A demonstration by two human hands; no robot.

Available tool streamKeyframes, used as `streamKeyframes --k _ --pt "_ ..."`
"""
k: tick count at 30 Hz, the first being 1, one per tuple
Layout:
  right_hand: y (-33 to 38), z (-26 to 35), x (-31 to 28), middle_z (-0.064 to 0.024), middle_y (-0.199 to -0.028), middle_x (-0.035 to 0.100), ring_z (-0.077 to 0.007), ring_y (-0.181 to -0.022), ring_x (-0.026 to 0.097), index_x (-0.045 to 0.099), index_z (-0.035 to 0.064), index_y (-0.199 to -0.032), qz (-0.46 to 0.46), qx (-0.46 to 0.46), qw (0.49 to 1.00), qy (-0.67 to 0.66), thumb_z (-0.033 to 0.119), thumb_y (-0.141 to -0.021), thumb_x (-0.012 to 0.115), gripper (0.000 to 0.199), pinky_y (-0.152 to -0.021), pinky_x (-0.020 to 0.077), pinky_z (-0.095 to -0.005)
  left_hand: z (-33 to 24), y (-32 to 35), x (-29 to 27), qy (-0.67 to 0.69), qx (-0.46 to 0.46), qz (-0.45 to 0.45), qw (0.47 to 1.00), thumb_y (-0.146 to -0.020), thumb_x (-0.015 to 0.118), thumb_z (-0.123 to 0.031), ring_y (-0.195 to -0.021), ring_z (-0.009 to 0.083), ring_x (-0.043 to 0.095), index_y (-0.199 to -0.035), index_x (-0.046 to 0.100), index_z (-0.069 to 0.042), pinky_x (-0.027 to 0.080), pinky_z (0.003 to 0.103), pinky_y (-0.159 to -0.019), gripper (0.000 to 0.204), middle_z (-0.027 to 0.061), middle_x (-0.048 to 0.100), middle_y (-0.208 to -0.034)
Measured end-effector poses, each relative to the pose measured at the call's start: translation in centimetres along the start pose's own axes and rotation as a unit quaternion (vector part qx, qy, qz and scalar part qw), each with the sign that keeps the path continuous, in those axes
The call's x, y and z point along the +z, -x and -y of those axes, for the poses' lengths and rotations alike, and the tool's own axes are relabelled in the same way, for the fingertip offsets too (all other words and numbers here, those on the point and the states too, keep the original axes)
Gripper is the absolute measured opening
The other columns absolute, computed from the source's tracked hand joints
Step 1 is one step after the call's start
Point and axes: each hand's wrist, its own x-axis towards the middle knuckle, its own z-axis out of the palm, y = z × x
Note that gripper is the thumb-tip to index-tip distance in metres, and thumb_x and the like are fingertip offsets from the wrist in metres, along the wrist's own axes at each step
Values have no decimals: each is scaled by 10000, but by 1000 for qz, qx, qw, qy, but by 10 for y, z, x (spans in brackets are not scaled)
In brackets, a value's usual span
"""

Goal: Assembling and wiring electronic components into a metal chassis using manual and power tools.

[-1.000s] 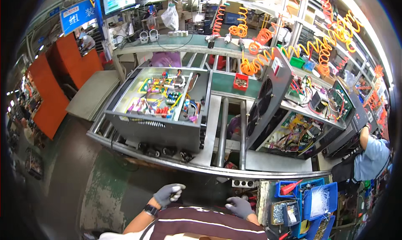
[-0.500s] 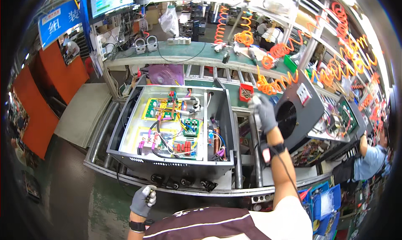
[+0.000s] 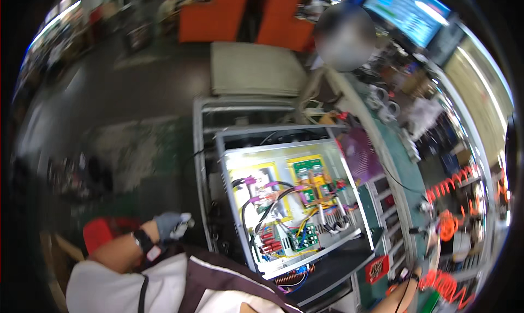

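My left hand, in a grey glove with pale fingertips, hangs beside the near left side of an open dark metal casing. Its fingers are curled; whatever they hold is too small and blurred to name. Inside the casing are a green circuit board, red components, purple-sleeved black cables and yellow wires. At the lower right, my right hand reaches among the orange coiled hoses. Its fingers are smeared and partly hidden. A red bin of small parts lies nearest to it.
A roller conveyor frame carries the casing. Along its far side runs a green-topped bench with a cable across it. A purple fan-like piece, a pale flat board and a lit monitor stand around. Behind my left arm is a red object.
My view has swung left, so the casing appears turned and farther right. My right hand has shifted from above the conveyor to the hoses by the bench. My left hand stays curled near the casing.
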Motion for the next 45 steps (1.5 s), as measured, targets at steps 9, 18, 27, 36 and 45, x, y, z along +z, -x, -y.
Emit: streamKeyframes --k 9,18,27,36,45 --pt "99 10 -118 -70 -658 509 -159 -506 433 500 58 -742 132 239 878 -393 328 -897 444 317 -424 365 -305 1 -26 16 -17 29 53 998 -905 483 -274 -496 84 457 -996 536 12 342 193 -394 304 23 511 -623" --pt "209 268 -252 39 -589 337 -12 -380 194 391 114 -710 44 420 696 -580 286 -949 375 294 -293 146 -186 -20 -69 5 -128 8 236 963 -858 531 -225 -569 63 511 -982 611 15 389 174 -466 281 19 582 -739" --pt "289 573 -145 -150 -1194 500 -151 -704 475 214 13 -1361 -203 324 758 -529 306 -904 399 574 -451 409 -227 -65 -55 -52 -273 -88 367 885 -875 513 -187 -564 52 487 -1015 586 30 374 159 -448 268 21 570 -721" --pt "374 678 -71 -99 -732 560 -131 -461 466 470 17 -1100 -149 419 786 -430 463 -693 665 635 -355 375 -223 -77 -36 -86 -315 -224 391 835 -916 453 -231 -466 34 346 -910 546 9 268 158 -388 257 -41 413 -607" --pt "353 750 18 -79 -760 580 -165 -678 552 555 -8 -920 93 602 790 -70 361 -647 723 489 -620 433 -311 -54 18 -30 -240 -228 500 800 -918 424 -249 -506 44 350 -948 494 -78 278 165 -405 187 -49 368 -625"
